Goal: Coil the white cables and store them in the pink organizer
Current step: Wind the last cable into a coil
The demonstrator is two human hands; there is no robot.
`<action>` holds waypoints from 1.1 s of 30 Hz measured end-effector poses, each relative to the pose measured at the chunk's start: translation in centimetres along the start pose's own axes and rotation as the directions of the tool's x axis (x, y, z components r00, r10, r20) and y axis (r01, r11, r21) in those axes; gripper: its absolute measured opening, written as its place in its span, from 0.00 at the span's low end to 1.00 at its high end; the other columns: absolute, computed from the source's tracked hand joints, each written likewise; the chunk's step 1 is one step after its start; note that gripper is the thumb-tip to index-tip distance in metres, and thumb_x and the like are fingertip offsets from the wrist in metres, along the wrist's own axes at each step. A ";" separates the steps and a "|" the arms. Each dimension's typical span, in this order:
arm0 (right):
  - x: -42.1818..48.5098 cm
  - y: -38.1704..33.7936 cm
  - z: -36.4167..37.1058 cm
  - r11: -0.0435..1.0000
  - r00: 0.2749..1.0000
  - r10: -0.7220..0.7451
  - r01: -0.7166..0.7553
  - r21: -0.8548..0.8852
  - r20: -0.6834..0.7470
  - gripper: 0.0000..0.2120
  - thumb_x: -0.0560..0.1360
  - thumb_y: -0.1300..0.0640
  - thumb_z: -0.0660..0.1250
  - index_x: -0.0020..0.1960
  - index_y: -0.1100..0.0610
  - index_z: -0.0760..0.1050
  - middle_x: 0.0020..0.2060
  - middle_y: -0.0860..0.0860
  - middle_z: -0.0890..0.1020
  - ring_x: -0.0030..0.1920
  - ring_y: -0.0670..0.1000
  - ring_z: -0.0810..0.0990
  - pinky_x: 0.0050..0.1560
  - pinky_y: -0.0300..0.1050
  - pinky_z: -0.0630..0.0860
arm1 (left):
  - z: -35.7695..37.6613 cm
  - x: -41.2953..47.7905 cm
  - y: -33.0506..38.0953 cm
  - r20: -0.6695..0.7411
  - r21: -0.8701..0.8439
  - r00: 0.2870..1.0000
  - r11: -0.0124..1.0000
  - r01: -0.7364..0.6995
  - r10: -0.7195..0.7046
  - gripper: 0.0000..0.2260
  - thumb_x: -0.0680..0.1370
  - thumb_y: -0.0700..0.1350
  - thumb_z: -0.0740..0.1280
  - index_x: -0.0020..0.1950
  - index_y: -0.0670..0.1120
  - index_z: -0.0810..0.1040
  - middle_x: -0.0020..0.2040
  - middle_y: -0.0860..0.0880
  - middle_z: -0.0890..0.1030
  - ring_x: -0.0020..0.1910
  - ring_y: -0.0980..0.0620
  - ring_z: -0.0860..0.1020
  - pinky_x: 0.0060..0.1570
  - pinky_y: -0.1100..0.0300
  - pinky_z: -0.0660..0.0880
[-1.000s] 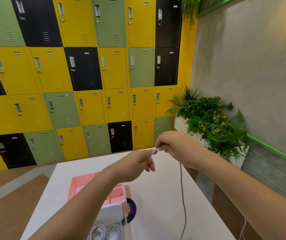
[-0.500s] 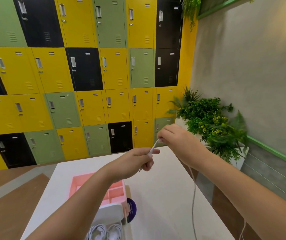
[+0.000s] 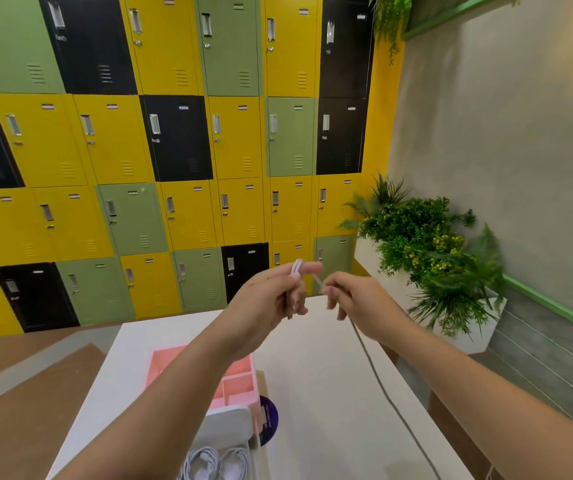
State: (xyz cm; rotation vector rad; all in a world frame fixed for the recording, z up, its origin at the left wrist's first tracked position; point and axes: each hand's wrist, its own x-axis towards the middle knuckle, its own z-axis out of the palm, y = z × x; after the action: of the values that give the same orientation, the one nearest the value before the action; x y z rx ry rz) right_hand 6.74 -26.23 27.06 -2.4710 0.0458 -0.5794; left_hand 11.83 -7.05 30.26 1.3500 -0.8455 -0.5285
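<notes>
White cable, gripped in the left hand's curled fingers and pinched by the right hand's fingers just beside, trails down over the white surface. Pink organizer lies below the fingers; lockers and plants stand beyond.

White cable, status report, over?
Left hand holds white cable, looped over fingers. Right hand pinches it, tail trailing over table. Left forearm above pink organizer.
</notes>
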 end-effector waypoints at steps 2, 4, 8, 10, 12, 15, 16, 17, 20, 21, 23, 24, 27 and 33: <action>-0.6 0.4 1.1 0.999 0.998 0.039 -0.040 0.033 0.050 0.07 0.80 0.55 0.61 0.45 0.49 0.75 0.34 0.46 0.80 0.30 0.46 0.78 0.38 0.44 0.75 | 0.0 0.2 0.1 0.024 -0.034 1.000 0.999 0.005 -0.004 0.15 0.83 0.36 0.52 0.64 0.45 0.73 0.33 0.50 0.70 0.32 0.55 0.71 0.45 0.63 0.74; -1.1 0.1 2.2 0.998 0.993 0.051 -0.054 0.027 0.108 0.08 0.81 0.55 0.60 0.47 0.48 0.77 0.34 0.46 0.79 0.30 0.45 0.75 0.38 0.43 0.74 | -0.1 0.3 0.0 0.048 -0.050 0.999 0.999 -0.007 0.009 0.14 0.83 0.35 0.53 0.62 0.47 0.73 0.38 0.48 0.73 0.37 0.55 0.73 0.51 0.59 0.72; -2.2 -1.8 3.5 0.997 0.972 0.034 -0.018 -0.072 0.230 0.14 0.83 0.52 0.56 0.62 0.51 0.76 0.34 0.41 0.77 0.32 0.39 0.72 0.40 0.37 0.71 | -0.3 1.0 -0.5 -0.048 -0.013 0.998 0.999 -0.038 0.037 0.13 0.82 0.34 0.55 0.59 0.49 0.73 0.50 0.46 0.81 0.46 0.53 0.78 0.58 0.57 0.74; -2.8 -3.2 3.6 0.990 0.957 -0.004 0.045 -0.136 0.290 0.16 0.83 0.51 0.54 0.65 0.52 0.74 0.48 0.41 0.82 0.44 0.39 0.77 0.47 0.37 0.72 | -0.6 1.5 -1.2 -0.117 0.087 0.991 0.995 -0.049 0.059 0.16 0.82 0.34 0.56 0.67 0.48 0.69 0.54 0.47 0.82 0.51 0.54 0.81 0.61 0.56 0.74; -3.0 -4.4 3.2 0.973 0.936 -0.011 0.091 -0.212 0.352 0.16 0.83 0.50 0.53 0.65 0.52 0.74 0.59 0.48 0.81 0.56 0.48 0.78 0.55 0.45 0.74 | -0.9 1.9 -2.0 -0.148 0.211 0.987 0.977 -0.034 0.066 0.19 0.82 0.34 0.56 0.74 0.44 0.63 0.54 0.51 0.83 0.54 0.56 0.81 0.62 0.57 0.74; -2.7 -5.3 1.8 0.931 0.921 -0.024 0.163 -0.327 0.389 0.16 0.82 0.48 0.55 0.62 0.51 0.76 0.56 0.49 0.82 0.57 0.51 0.78 0.53 0.48 0.74 | -1.5 2.0 -3.2 -0.127 0.426 0.989 0.905 -0.014 0.075 0.18 0.82 0.35 0.57 0.73 0.41 0.67 0.53 0.62 0.80 0.53 0.63 0.80 0.60 0.64 0.74; -2.6 -5.4 1.2 0.921 0.919 -0.031 0.180 -0.347 0.393 0.15 0.82 0.48 0.56 0.62 0.51 0.76 0.56 0.49 0.82 0.56 0.51 0.78 0.53 0.48 0.74 | -1.6 2.0 -3.5 -0.114 0.490 0.990 0.872 -0.011 0.077 0.18 0.82 0.36 0.58 0.72 0.40 0.68 0.52 0.64 0.79 0.52 0.66 0.80 0.57 0.69 0.74; -2.5 -5.6 0.6 0.910 0.921 -0.044 0.197 -0.364 0.388 0.14 0.81 0.48 0.57 0.62 0.51 0.76 0.54 0.48 0.82 0.54 0.51 0.78 0.52 0.47 0.74 | -1.8 2.0 -3.7 -0.102 0.543 0.992 0.839 -0.006 0.073 0.17 0.82 0.36 0.57 0.72 0.40 0.68 0.52 0.62 0.79 0.51 0.68 0.79 0.53 0.73 0.73; -2.3 -5.8 -0.9 0.873 0.942 -0.108 0.243 -0.423 0.319 0.10 0.81 0.48 0.59 0.58 0.49 0.73 0.42 0.47 0.80 0.40 0.47 0.74 0.39 0.45 0.70 | -1.8 1.7 -3.9 -0.068 0.657 0.996 0.754 0.005 0.053 0.19 0.83 0.38 0.55 0.74 0.44 0.64 0.51 0.54 0.81 0.52 0.65 0.77 0.49 0.76 0.69; -2.2 -5.8 -1.5 0.862 0.949 -0.115 0.242 -0.445 0.293 0.08 0.81 0.47 0.59 0.56 0.49 0.72 0.36 0.45 0.76 0.35 0.45 0.71 0.35 0.43 0.67 | -1.9 1.5 -4.1 -0.065 0.665 0.997 0.747 0.016 0.036 0.19 0.83 0.39 0.55 0.75 0.46 0.63 0.50 0.53 0.81 0.51 0.60 0.77 0.50 0.74 0.69; -1.6 -5.8 -2.5 0.840 0.962 -0.124 0.233 -0.490 0.245 0.07 0.80 0.47 0.60 0.51 0.50 0.71 0.31 0.44 0.72 0.33 0.45 0.69 0.31 0.41 0.64 | -2.0 1.2 -4.2 -0.063 0.635 0.998 0.770 0.062 -0.028 0.18 0.84 0.42 0.53 0.75 0.47 0.63 0.48 0.52 0.81 0.50 0.55 0.78 0.53 0.66 0.69; -1.3 -5.7 -3.0 0.833 0.965 -0.140 0.236 -0.501 0.222 0.07 0.80 0.47 0.60 0.50 0.50 0.72 0.31 0.45 0.73 0.34 0.47 0.72 0.32 0.43 0.68 | -2.1 1.0 -4.3 -0.061 0.606 0.996 0.791 0.084 -0.059 0.17 0.85 0.44 0.52 0.73 0.48 0.67 0.50 0.51 0.81 0.48 0.56 0.78 0.53 0.62 0.69; -0.4 -5.2 -3.7 0.812 0.965 -0.189 0.259 -0.523 0.183 0.09 0.80 0.46 0.60 0.48 0.50 0.73 0.37 0.49 0.79 0.39 0.51 0.76 0.40 0.51 0.76 | -2.1 0.5 -4.1 -0.040 0.564 0.996 0.821 0.089 -0.081 0.16 0.84 0.48 0.53 0.47 0.48 0.80 0.65 0.55 0.75 0.41 0.62 0.77 0.48 0.60 0.69; 0.8 -4.0 -3.8 0.763 0.916 -0.393 0.375 -0.526 0.082 0.10 0.79 0.49 0.61 0.45 0.53 0.76 0.35 0.48 0.79 0.34 0.50 0.74 0.32 0.47 0.73 | -1.1 -0.1 -4.1 0.046 0.702 0.996 0.712 0.019 -0.072 0.07 0.83 0.50 0.58 0.53 0.52 0.75 0.48 0.57 0.79 0.38 0.65 0.76 0.44 0.65 0.72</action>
State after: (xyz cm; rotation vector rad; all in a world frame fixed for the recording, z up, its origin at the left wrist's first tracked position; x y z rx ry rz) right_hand 5.43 -25.12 32.43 -3.0443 -0.3466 -0.8797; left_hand 13.18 -6.98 26.26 2.0698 -1.1376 -0.2876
